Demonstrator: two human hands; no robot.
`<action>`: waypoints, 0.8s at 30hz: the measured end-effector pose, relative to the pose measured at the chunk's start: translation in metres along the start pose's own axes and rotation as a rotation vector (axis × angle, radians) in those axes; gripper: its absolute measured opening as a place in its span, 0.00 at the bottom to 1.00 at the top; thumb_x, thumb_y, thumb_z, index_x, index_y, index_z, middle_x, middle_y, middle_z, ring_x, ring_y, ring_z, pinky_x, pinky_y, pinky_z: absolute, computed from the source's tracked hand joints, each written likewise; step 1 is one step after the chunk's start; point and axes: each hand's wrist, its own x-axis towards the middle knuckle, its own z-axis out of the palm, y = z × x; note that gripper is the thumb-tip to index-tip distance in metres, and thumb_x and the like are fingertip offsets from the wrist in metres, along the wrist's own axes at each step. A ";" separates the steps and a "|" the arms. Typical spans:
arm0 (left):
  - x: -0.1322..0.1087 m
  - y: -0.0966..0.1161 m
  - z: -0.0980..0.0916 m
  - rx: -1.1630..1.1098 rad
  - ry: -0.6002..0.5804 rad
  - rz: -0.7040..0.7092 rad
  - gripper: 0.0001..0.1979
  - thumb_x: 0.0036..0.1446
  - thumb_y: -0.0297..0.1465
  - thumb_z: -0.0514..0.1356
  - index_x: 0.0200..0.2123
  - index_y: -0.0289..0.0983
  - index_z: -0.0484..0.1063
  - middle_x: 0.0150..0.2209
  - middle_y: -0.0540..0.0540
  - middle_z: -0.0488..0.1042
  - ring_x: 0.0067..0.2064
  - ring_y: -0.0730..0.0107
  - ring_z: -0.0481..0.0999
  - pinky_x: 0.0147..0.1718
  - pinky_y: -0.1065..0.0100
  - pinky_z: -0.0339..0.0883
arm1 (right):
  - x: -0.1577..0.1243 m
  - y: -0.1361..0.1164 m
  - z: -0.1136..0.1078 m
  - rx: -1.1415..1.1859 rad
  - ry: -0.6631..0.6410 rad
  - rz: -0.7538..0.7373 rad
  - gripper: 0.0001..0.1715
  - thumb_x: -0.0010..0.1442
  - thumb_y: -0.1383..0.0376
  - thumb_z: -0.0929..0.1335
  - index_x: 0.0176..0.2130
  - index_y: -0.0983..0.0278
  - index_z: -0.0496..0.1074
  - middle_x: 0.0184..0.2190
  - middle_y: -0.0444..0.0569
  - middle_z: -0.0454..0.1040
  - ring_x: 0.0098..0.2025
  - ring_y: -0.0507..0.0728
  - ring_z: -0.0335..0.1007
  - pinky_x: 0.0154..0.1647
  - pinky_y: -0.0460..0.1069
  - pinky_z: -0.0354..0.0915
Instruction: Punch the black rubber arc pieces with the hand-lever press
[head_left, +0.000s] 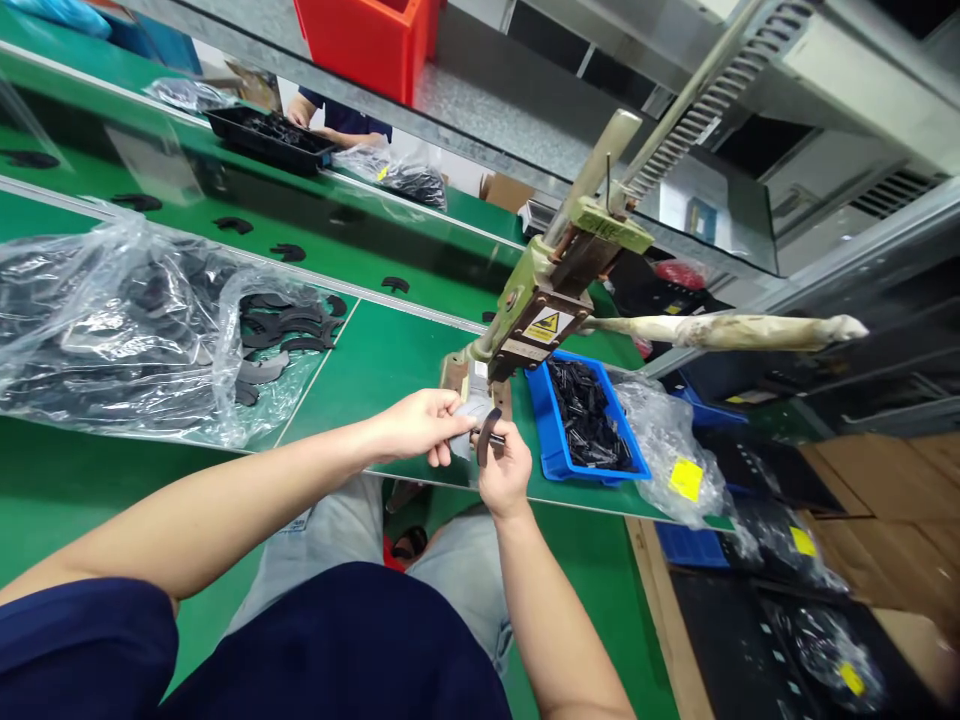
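Both my hands are close together at the front of the hand press (536,305), just before its base. My left hand (424,428) is closed in a pinch on a light grey curved piece (463,446), partly covered by the fingers. In my right hand (506,470) a black curved plastic piece (488,436) stands on edge between thumb and fingers. The two pieces are side by side; whether they touch is hard to tell. Right of the press, a blue bin (551,455) holds many small black parts.
A clear plastic bag (150,330) of black curved pieces spills open at left. Several such pieces lie along the green strip (330,265) behind. The press lever (727,332) juts right. A red bin (364,45) sits on the overhead shelf. Another person's hands (300,110) work beyond.
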 end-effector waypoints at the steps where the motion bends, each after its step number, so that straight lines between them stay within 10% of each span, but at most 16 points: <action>1: 0.001 0.000 -0.003 0.029 0.000 -0.007 0.25 0.60 0.52 0.71 0.33 0.40 0.66 0.19 0.52 0.74 0.19 0.70 0.76 0.18 0.74 0.66 | 0.002 -0.001 -0.005 -0.035 -0.029 -0.032 0.09 0.71 0.60 0.69 0.45 0.61 0.76 0.38 0.50 0.81 0.38 0.55 0.78 0.42 0.52 0.74; 16: -0.015 0.003 0.000 0.917 0.552 0.694 0.22 0.61 0.50 0.70 0.47 0.40 0.75 0.48 0.40 0.72 0.52 0.52 0.72 0.52 0.52 0.70 | 0.016 -0.010 -0.031 -0.331 -0.179 -0.340 0.07 0.70 0.65 0.67 0.46 0.60 0.76 0.37 0.52 0.81 0.39 0.58 0.75 0.42 0.54 0.70; 24: -0.009 -0.007 -0.007 1.003 0.381 0.622 0.17 0.72 0.46 0.60 0.51 0.40 0.77 0.50 0.39 0.75 0.53 0.52 0.73 0.54 0.50 0.69 | 0.014 -0.009 -0.034 -0.376 -0.174 -0.362 0.08 0.70 0.65 0.68 0.47 0.61 0.76 0.38 0.52 0.81 0.40 0.58 0.76 0.42 0.54 0.70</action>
